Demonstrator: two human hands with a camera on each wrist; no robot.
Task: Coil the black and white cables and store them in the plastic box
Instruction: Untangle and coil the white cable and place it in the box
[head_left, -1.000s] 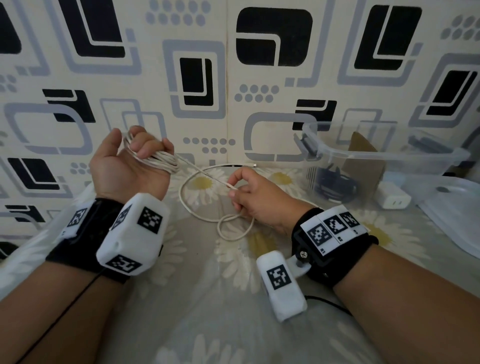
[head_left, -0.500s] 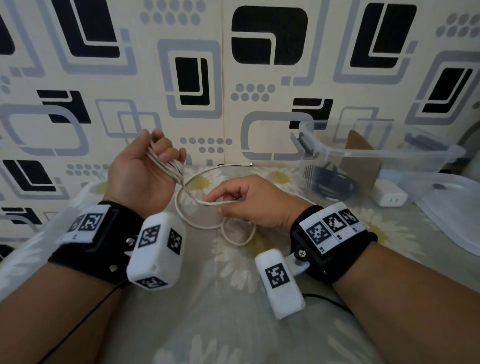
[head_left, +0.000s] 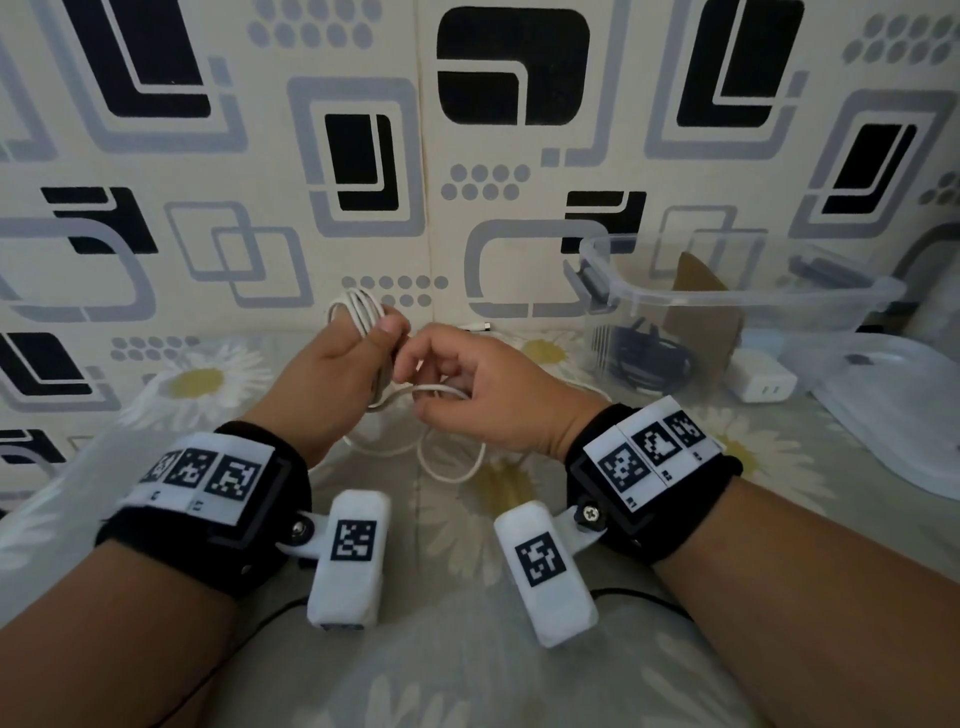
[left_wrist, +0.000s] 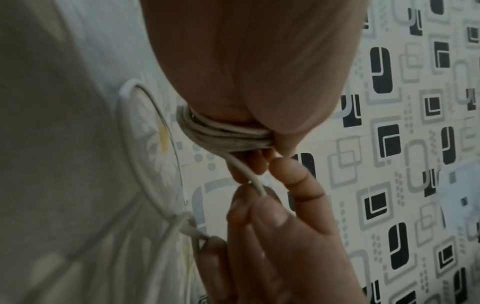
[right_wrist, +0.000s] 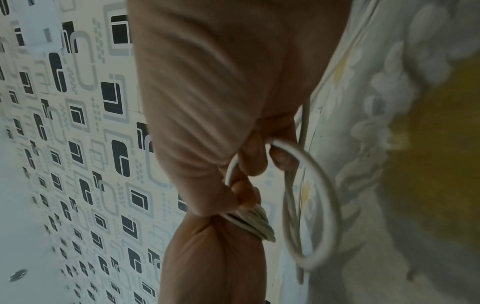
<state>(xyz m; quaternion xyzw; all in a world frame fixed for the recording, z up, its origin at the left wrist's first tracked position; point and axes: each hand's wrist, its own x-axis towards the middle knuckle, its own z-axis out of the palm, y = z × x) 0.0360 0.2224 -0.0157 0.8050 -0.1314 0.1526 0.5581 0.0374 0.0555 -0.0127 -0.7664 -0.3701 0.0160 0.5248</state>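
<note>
Head view shows the left hand (head_left: 332, 374) clamped round a bundle of thin white cable (head_left: 358, 312), thumb pinning the loops so they cannot spring apart. The right hand (head_left: 488, 395) pinches the slack strand close by, seemingly feeding the next turn. Loose cable trails over the daisy-print cloth (head_left: 519, 499). The clear plastic box (head_left: 737, 301) sits to the right, black cable (head_left: 649, 358) already inside.

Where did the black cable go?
In the head view, the coiled black cable lies inside the clear plastic box on the right, beside a brown cardboard piece, with a white charger block just outside.
</note>
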